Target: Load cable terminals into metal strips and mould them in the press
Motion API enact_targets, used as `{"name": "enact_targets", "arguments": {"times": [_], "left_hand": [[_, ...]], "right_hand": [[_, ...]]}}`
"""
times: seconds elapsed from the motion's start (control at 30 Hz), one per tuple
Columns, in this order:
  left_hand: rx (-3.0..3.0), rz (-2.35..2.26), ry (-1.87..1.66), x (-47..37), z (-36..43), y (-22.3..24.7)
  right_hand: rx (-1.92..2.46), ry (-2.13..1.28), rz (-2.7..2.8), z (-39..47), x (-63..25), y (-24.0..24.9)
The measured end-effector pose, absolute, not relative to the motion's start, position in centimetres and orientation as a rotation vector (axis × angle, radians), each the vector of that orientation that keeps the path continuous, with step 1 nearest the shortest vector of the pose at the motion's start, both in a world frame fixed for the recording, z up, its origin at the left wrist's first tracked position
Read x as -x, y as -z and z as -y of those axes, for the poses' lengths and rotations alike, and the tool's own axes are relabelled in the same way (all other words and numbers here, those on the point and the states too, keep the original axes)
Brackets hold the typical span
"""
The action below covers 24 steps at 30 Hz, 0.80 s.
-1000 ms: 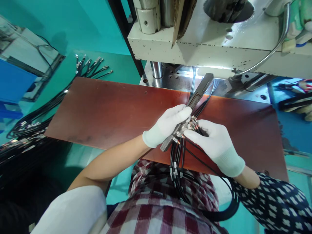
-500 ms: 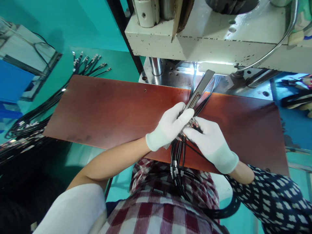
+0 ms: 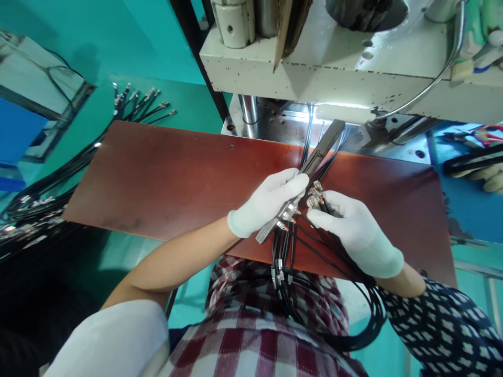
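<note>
Bar in your left hand, connectors in your right hand
Left fingers clasp, right fingers pinch, over the brown table.

Board, reddish-brown, flat and oblong, smudged dark toward its near left corner. Black cables cross its middle and pass over the near edge. At left, a green surface bears a cable bundle with metal ends.
</note>
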<state>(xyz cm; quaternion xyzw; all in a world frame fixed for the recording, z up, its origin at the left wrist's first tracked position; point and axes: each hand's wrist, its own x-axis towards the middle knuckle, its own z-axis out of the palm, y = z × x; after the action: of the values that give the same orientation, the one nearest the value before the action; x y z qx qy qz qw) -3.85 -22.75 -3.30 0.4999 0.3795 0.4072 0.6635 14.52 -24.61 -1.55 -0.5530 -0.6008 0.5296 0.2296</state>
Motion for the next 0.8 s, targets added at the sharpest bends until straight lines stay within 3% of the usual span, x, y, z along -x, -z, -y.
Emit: {"name": "enact_targets", "arguments": {"times": [0.37,0.8], "left_hand": [[-1.148,-0.844,-0.911,3.9,22.7,3.5],[-1.362,-1.004,-0.924,3.6,23.3,3.7]], "right_hand": [[1.608,-1.335,1.706,24.8,-14.2,0.5],[1.482,-1.426,1.579,24.1,-12.3,1.1]]}}
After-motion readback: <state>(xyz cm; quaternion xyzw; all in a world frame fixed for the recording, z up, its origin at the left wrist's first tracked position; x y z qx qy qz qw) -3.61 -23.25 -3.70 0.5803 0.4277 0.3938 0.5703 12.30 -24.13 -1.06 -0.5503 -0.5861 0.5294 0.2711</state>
